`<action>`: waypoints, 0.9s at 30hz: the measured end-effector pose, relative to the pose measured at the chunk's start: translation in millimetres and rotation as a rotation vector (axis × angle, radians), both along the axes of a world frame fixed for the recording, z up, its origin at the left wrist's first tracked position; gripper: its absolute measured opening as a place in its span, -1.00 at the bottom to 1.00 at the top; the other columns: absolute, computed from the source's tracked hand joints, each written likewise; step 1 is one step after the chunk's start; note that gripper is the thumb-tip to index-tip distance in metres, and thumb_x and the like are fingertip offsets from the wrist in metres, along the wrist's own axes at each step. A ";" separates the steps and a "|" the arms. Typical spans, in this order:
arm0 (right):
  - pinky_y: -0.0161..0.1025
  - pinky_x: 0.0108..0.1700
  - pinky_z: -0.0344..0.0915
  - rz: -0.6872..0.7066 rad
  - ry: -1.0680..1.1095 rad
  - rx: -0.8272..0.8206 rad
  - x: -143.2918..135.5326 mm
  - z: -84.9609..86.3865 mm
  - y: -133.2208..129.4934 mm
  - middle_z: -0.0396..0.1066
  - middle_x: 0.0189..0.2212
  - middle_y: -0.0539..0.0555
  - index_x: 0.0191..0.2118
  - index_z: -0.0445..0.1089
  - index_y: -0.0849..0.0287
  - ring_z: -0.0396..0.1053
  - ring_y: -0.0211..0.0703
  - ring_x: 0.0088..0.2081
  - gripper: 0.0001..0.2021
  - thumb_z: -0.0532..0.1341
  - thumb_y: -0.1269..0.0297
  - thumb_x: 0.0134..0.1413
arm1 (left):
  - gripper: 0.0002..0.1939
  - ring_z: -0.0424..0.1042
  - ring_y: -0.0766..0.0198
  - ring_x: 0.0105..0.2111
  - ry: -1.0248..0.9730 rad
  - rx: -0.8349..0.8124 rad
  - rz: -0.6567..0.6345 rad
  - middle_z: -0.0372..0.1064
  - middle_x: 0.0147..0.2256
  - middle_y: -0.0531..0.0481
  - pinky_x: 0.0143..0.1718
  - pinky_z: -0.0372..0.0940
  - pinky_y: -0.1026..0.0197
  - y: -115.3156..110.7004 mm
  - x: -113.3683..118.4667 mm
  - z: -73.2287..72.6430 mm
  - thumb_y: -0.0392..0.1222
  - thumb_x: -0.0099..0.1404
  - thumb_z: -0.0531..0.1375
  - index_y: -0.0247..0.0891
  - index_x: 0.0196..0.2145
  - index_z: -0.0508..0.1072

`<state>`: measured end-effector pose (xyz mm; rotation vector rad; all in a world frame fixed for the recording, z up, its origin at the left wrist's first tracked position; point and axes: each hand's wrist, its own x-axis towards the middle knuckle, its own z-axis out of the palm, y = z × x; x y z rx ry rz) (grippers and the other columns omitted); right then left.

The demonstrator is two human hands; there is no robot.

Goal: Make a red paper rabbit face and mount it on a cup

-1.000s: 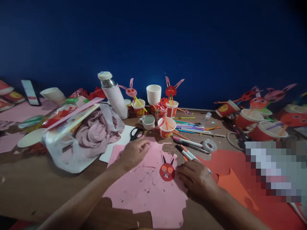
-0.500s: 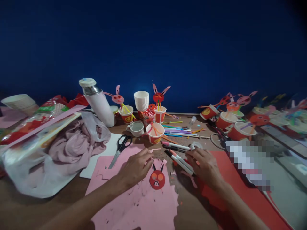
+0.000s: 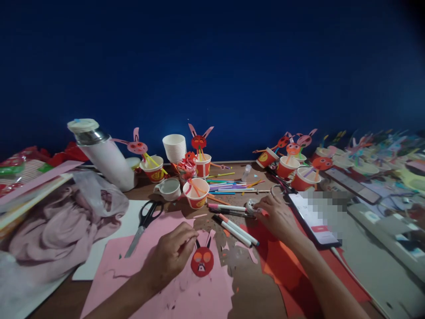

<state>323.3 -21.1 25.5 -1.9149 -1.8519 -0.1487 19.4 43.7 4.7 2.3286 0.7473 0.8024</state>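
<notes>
My left hand [image 3: 172,253] is closed in a pinch at the left ear of a red paper rabbit face [image 3: 202,261]. The face has orange eyes and pink-and-black ears, and lies over a pink paper sheet [image 3: 146,241]. To the right, my right hand [image 3: 276,216] reaches forward with its fingertips closed on a small clear tape roll [image 3: 250,205]. Its fingers partly cover the roll. White-barrelled markers [image 3: 236,231] lie between the hands, beside pink paper scraps [image 3: 247,250]. Red paper [image 3: 299,283] lies under my right forearm.
Black-handled scissors [image 3: 144,223] rest on the pink sheet. Behind stand a paper cup [image 3: 196,200], a mug [image 3: 168,189], stacked cups [image 3: 175,148], coloured sticks [image 3: 232,188] and a white flask [image 3: 102,153]. A phone [image 3: 314,221] and power strip [image 3: 392,239] are at right.
The view has swung right. My right hand has reached farther forward, and the tape roll now sits at its fingertips. My left hand stays by the rabbit's ear.
</notes>
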 end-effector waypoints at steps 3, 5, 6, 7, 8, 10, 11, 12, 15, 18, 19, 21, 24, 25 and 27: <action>-0.16 -0.24 0.21 0.022 0.083 -0.029 0.9 -6.2 2.8 0.38 -0.39 0.11 -0.41 0.49 0.13 0.29 -0.05 -0.27 -0.88 0.20 0.42 -0.01 | -0.80 0.37 0.31 -0.33 -0.011 -0.025 -0.014 0.34 -0.35 -0.03 -0.30 0.26 0.32 -0.9 -0.2 0.6 -0.29 0.34 -0.04 -0.24 -0.29 0.37; -0.15 -0.23 0.21 0.023 0.176 -0.035 3.6 -5.3 2.8 0.38 -0.37 0.11 -0.42 0.48 0.12 0.29 -0.05 -0.26 -0.88 0.19 0.40 -0.01 | -0.80 0.37 0.32 -0.33 -0.014 -0.038 -0.012 0.34 -0.34 -0.03 -0.29 0.26 0.32 -1.3 -0.9 0.9 -0.29 0.34 -0.04 -0.23 -0.29 0.37; -0.13 -0.21 0.21 0.021 0.234 -0.034 5.1 -3.0 2.3 0.38 -0.36 0.11 -0.42 0.48 0.12 0.29 -0.04 -0.25 -0.89 0.19 0.38 -0.02 | -0.81 0.37 0.33 -0.34 -0.017 -0.040 -0.011 0.34 -0.35 -0.02 -0.30 0.26 0.33 -1.5 -1.2 1.3 -0.29 0.34 -0.03 -0.23 -0.29 0.38; -0.11 -0.19 0.21 0.019 0.298 -0.032 6.3 0.5 1.5 0.39 -0.34 0.12 -0.41 0.47 0.13 0.30 -0.03 -0.23 -0.90 0.19 0.35 -0.02 | -0.81 0.37 0.33 -0.35 -0.019 -0.043 -0.007 0.34 -0.36 -0.01 -0.31 0.26 0.33 -1.7 -1.3 2.0 -0.29 0.33 -0.03 -0.24 -0.30 0.38; -0.09 -0.17 0.20 0.018 0.370 -0.033 7.0 5.3 0.7 0.39 -0.33 0.12 -0.40 0.47 0.14 0.30 -0.02 -0.22 -0.90 0.20 0.31 -0.02 | -0.81 0.37 0.34 -0.38 -0.026 -0.046 -0.001 0.35 -0.38 0.00 -0.34 0.25 0.34 -1.9 -1.2 3.1 -0.28 0.33 -0.02 -0.24 -0.31 0.39; -0.09 -0.20 0.22 0.036 0.532 -0.052 5.4 17.5 -0.9 0.41 -0.33 0.12 -0.37 0.46 0.16 0.33 -0.03 -0.24 -0.86 0.20 0.24 -0.01 | -0.80 0.36 0.35 -0.45 -0.056 -0.048 0.023 0.34 -0.44 0.01 -0.41 0.24 0.35 -2.5 0.2 6.9 -0.27 0.31 -0.01 -0.24 -0.34 0.41; -0.13 -0.25 0.24 0.055 0.622 -0.071 2.9 24.5 -1.2 0.42 -0.36 0.11 -0.35 0.46 0.16 0.34 -0.07 -0.30 -0.82 0.20 0.19 -0.01 | -0.80 0.35 0.35 -0.48 -0.075 -0.052 0.033 0.34 -0.47 0.02 -0.44 0.24 0.35 -2.6 1.6 9.9 -0.27 0.30 0.00 -0.24 -0.36 0.42; -0.17 -0.32 0.25 0.080 0.716 -0.093 -1.1 31.9 -1.1 0.43 -0.40 0.09 -0.33 0.46 0.17 0.33 -0.13 -0.37 -0.78 0.20 0.13 0.00 | -0.79 0.35 0.35 -0.49 -0.094 -0.058 0.039 0.36 -0.48 0.02 -0.45 0.24 0.35 -2.5 3.4 13.7 -0.26 0.30 0.01 -0.24 -0.37 0.43; -0.29 -0.47 0.20 0.174 0.989 -0.122 -20.4 53.5 4.1 0.35 -0.54 0.02 -0.37 0.42 0.19 0.22 -0.29 -0.55 -0.61 0.16 -0.09 -0.02 | -0.75 0.39 0.31 -0.44 -0.129 -0.097 0.024 0.40 -0.46 0.00 -0.39 0.27 0.31 0.0 10.8 31.0 -0.24 0.30 -0.01 -0.22 -0.38 0.46; -0.34 -0.56 0.11 0.280 1.193 -0.147 -47.8 72.4 16.9 0.25 -0.60 -0.02 -0.44 0.37 0.19 0.13 -0.33 -0.60 -0.54 0.22 -0.19 -0.15 | -0.77 0.39 0.27 -0.40 -0.195 -0.126 0.039 0.41 -0.43 -0.02 -0.36 0.29 0.28 8.3 19.4 55.9 -0.18 0.27 0.02 -0.22 -0.37 0.47; -0.34 -0.56 0.10 0.317 1.241 -0.155 -57.6 77.7 22.3 0.23 -0.59 -0.02 -0.43 0.37 0.19 0.11 -0.34 -0.60 -0.54 0.22 -0.19 -0.15 | -0.79 0.40 0.25 -0.33 -0.231 -0.149 0.064 0.42 -0.36 -0.04 -0.32 0.30 0.26 12.3 22.1 65.3 -0.15 0.25 0.05 -0.22 -0.33 0.47; -0.34 -0.54 0.10 0.394 1.319 -0.166 -76.3 86.5 33.2 0.22 -0.58 -0.02 -0.44 0.38 0.19 0.09 -0.34 -0.58 -0.56 0.24 -0.17 -0.15 | -0.73 0.39 0.20 -0.23 -0.337 -0.263 0.121 0.39 -0.19 -0.10 -0.29 0.31 0.24 20.4 27.0 83.9 -0.05 0.21 0.11 -0.23 -0.20 0.42; -0.37 -0.50 0.12 0.524 1.551 -0.183 -97.8 93.1 47.1 0.25 -0.53 0.00 -0.43 0.42 0.19 0.09 -0.34 -0.54 -0.65 0.31 -0.04 -0.16 | -0.49 0.36 0.31 -0.48 -0.466 -0.612 0.088 0.39 -0.36 -0.05 -0.49 0.25 0.30 29.0 32.6 105.4 0.17 0.12 0.16 -0.28 -0.12 0.35; -0.38 -0.50 0.11 0.561 1.617 -0.195 -102.3 93.2 50.5 0.27 -0.53 0.00 -0.43 0.44 0.20 0.09 -0.34 -0.54 -0.68 0.33 0.00 -0.16 | -0.46 0.31 0.35 -0.55 -0.513 -0.721 0.054 0.37 -0.45 -0.01 -0.53 0.21 0.32 30.3 33.9 109.5 0.23 0.10 0.16 -0.30 -0.17 0.36; -0.39 -0.51 0.10 0.606 1.683 -0.216 -107.0 90.5 55.3 0.28 -0.54 0.00 -0.41 0.46 0.20 0.07 -0.35 -0.55 -0.73 0.34 0.07 -0.13 | -0.44 0.24 0.40 -0.62 -0.612 -0.868 0.022 0.31 -0.57 0.03 -0.59 0.14 0.36 30.9 35.9 112.6 0.29 0.05 0.18 -0.34 -0.33 0.38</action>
